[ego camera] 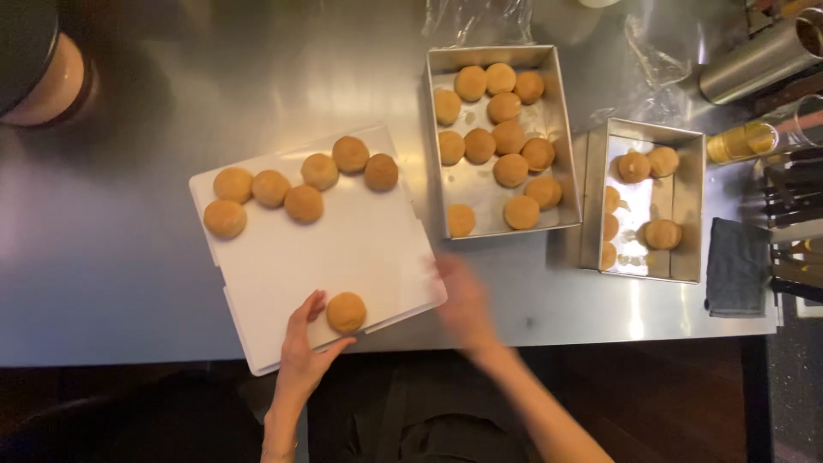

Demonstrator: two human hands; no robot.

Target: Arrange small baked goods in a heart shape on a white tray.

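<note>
clear plastic wrap [477, 19] | crumpled | table's far edge, behind large tin
</note>
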